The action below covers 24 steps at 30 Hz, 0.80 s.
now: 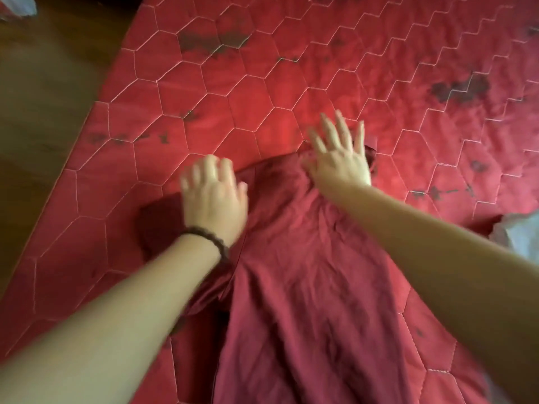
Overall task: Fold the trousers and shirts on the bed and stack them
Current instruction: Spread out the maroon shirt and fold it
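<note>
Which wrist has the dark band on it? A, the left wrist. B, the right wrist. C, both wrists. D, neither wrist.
A: the dark band circles the wrist of the left hand, which lies on the maroon garment; the right hand has a bare wrist.

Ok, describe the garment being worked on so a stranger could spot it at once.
On the red quilted bed cover, look nearest the camera, under both hands. The maroon garment lies spread and wrinkled; its darker, unquilted cloth sets it apart from the hexagon-stitched cover.
</note>
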Each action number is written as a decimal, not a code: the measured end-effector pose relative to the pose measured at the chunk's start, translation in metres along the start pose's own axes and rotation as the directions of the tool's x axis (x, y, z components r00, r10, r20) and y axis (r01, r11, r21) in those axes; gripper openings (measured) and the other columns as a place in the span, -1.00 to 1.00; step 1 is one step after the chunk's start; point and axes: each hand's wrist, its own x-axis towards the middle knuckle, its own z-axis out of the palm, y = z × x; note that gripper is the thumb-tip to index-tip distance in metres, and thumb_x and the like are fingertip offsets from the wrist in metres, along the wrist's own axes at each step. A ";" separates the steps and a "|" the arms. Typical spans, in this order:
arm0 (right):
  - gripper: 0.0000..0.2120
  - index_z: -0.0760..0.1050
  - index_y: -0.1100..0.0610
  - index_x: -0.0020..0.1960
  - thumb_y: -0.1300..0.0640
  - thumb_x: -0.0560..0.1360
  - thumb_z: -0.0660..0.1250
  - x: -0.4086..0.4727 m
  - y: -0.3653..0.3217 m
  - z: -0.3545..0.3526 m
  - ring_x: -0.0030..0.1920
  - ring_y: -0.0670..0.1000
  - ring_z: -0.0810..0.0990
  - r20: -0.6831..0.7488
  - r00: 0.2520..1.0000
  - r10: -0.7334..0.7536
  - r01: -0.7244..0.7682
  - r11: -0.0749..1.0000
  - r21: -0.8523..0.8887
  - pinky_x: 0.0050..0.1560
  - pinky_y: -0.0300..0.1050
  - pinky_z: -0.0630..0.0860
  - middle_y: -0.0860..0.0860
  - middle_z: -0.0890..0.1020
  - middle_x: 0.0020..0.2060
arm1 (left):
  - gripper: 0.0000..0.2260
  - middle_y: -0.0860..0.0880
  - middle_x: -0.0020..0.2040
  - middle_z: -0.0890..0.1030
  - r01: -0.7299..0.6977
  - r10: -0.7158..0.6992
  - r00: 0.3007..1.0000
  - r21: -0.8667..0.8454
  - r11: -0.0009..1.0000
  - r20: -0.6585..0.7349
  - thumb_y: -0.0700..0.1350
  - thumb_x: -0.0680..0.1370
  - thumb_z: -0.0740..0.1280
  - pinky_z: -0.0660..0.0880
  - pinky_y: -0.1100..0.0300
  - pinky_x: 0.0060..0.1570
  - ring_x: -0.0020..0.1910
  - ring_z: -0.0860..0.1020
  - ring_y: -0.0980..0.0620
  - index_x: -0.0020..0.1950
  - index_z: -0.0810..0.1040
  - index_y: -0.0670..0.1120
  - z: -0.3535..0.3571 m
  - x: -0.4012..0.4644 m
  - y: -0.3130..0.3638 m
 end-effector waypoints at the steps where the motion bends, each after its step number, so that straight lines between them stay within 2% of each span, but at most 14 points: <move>1: -0.46 0.23 0.05 0.50 -0.15 0.59 0.05 -0.012 -0.013 0.004 0.55 0.11 -0.11 -0.020 0.999 -0.025 0.025 0.999 0.032 0.46 0.32 -0.23 0.08 0.10 0.55 | -0.61 -0.18 0.22 0.47 -0.089 0.091 0.995 -0.057 0.994 0.031 0.05 0.48 0.29 0.34 -0.19 0.24 0.22 0.42 -0.22 0.23 0.47 -0.13 0.003 -0.014 0.019; 3: -0.48 0.23 0.00 0.50 -0.16 0.59 0.04 -0.034 -0.033 0.015 0.55 0.10 -0.11 0.035 0.998 -0.055 0.053 0.996 0.066 0.45 0.36 -0.22 0.04 0.09 0.55 | -0.46 -0.16 0.44 0.35 -0.152 0.168 0.961 -0.084 0.985 0.221 0.16 0.52 0.16 0.16 -0.23 0.40 0.45 0.26 -0.19 0.43 0.36 -0.09 0.016 -0.046 0.047; 5: -0.46 0.06 -0.17 0.53 -0.25 0.58 -0.07 -0.046 -0.041 0.030 0.55 0.10 -0.20 0.144 0.989 -0.024 0.011 0.996 0.088 0.42 0.39 -0.27 -0.03 -0.02 0.57 | -0.36 -0.08 0.57 0.13 -0.135 0.126 0.935 0.003 0.991 0.330 0.26 0.54 0.05 -0.04 -0.28 0.44 0.55 0.05 -0.14 0.55 0.15 0.00 0.033 -0.065 0.050; 8: -0.47 -0.15 -0.33 0.50 -0.34 0.55 -0.19 -0.050 -0.037 0.047 0.54 0.11 -0.25 0.190 0.980 0.057 -0.086 0.986 0.145 0.43 0.37 -0.29 -0.11 -0.12 0.56 | -0.34 -0.06 0.57 0.11 -0.146 0.125 0.938 0.040 0.989 0.322 0.29 0.52 0.04 -0.05 -0.36 0.41 0.55 0.03 -0.16 0.57 0.12 0.03 0.047 -0.070 0.041; 12: -0.46 -0.19 -0.36 0.48 -0.37 0.52 -0.25 -0.044 -0.030 0.048 0.54 0.07 -0.26 0.230 0.973 -0.018 -0.026 0.982 0.189 0.44 0.29 -0.33 -0.13 -0.14 0.56 | -0.33 -0.07 0.57 0.12 -0.147 0.122 0.930 0.048 0.988 0.348 0.29 0.51 0.05 -0.03 -0.37 0.40 0.55 0.05 -0.17 0.56 0.14 0.02 0.049 -0.069 0.043; 14: -0.45 -0.13 -0.32 0.50 -0.34 0.53 -0.24 -0.041 -0.013 0.045 0.55 0.04 -0.20 0.216 0.975 -0.044 0.011 0.988 0.154 0.46 0.26 -0.31 -0.11 -0.07 0.56 | -0.34 -0.07 0.57 0.12 -0.155 0.123 0.926 0.064 0.986 0.356 0.28 0.51 0.04 -0.04 -0.38 0.40 0.55 0.04 -0.17 0.56 0.13 0.02 0.049 -0.071 0.041; 17: -0.44 0.03 -0.19 0.53 -0.30 0.57 -0.15 -0.045 0.019 0.043 0.56 0.03 -0.10 0.152 0.987 0.046 -0.051 0.998 0.031 0.47 0.24 -0.30 -0.03 0.03 0.56 | -0.34 -0.06 0.57 0.13 -0.168 0.130 0.928 0.081 0.982 0.349 0.28 0.52 0.04 -0.03 -0.38 0.40 0.55 0.04 -0.17 0.57 0.12 0.03 0.048 -0.070 0.041; 21: -0.47 0.07 -0.16 0.53 -0.24 0.59 -0.04 -0.041 0.031 0.038 0.56 0.02 -0.11 0.168 0.985 0.030 -0.051 0.991 0.123 0.48 0.26 -0.23 -0.03 0.02 0.57 | -0.34 -0.06 0.58 0.11 -0.171 0.125 0.924 0.097 0.981 0.361 0.27 0.52 0.03 -0.03 -0.38 0.40 0.55 0.05 -0.18 0.57 0.11 0.03 0.047 -0.069 0.042; 24: -0.49 0.25 0.00 0.50 -0.08 0.57 0.13 -0.059 0.016 0.029 0.55 0.09 -0.02 -0.024 0.991 0.131 -0.126 0.982 0.139 0.48 0.29 -0.20 0.05 0.15 0.54 | -0.34 -0.07 0.58 0.11 -0.171 0.127 0.934 0.107 0.979 0.335 0.27 0.52 0.04 -0.03 -0.38 0.40 0.55 0.04 -0.18 0.57 0.11 0.02 0.048 -0.070 0.042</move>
